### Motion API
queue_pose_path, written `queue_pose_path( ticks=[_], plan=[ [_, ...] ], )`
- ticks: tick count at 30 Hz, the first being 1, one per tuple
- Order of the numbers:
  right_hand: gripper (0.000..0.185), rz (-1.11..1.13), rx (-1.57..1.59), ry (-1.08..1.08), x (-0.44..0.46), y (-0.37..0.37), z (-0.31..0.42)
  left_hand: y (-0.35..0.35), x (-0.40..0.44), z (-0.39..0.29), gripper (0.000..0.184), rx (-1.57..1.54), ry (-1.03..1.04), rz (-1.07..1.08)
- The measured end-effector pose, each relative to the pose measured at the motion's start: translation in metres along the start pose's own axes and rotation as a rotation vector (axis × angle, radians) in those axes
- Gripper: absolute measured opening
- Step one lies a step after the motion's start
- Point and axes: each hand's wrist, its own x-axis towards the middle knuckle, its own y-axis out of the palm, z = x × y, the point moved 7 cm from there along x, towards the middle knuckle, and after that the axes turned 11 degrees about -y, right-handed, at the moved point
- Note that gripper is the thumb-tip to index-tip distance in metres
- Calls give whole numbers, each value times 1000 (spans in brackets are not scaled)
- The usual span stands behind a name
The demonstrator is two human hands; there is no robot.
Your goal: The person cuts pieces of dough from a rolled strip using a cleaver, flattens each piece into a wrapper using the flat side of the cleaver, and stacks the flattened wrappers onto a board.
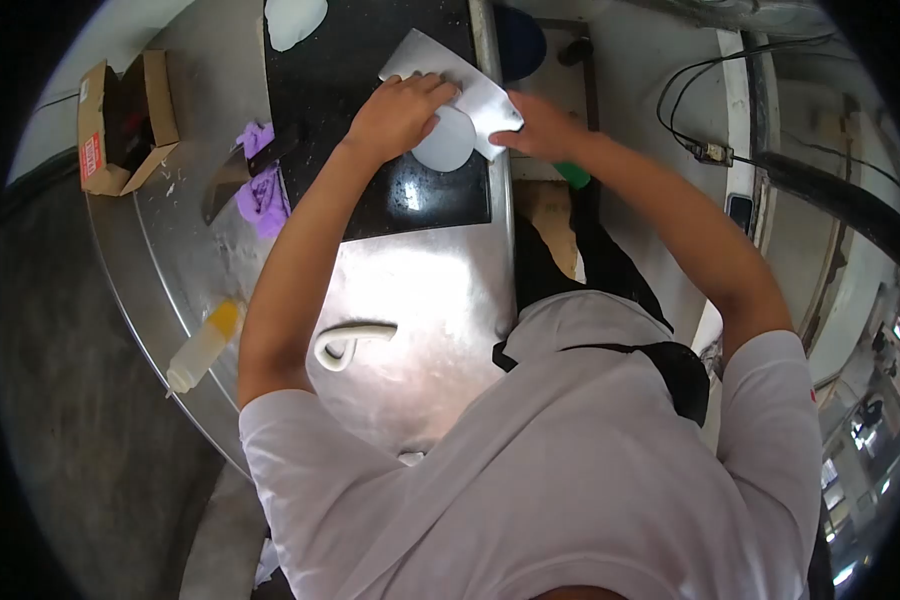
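Observation:
A shiny flat metal sheet (482,98) lies at a slant over the near end of a black board (370,200). My right hand (542,127) grips its right edge, fingers closed round it. My left hand (398,112) rests palm down at the sheet's left part, its thumb and fingers apart. Between the thumb and the sheet shows a thin, round white disc (445,142), flat on the board; the sheet hides its upper edge. Another white piece (295,20) lies at the board's far left corner.
Left of the board are a purple cloth (262,200) and a broad blade (226,186). An open cardboard box (97,120) stands farther left. A bottle with yellow contents (202,347) lies near the table edge, and a white dough-like strip (335,345) lies curled on the metal table (410,290).

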Motion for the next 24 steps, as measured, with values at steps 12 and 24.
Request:
queue_pose_path(
  ticks=[12,24],
  plan=[
    [47,-5,128,39,-125,31,26,-28,0,-8,16,44,-60,283],
    [55,-137,-146,237,2,-89,-8,-32,-19,4,19,-113,-85,107]
  ],
)
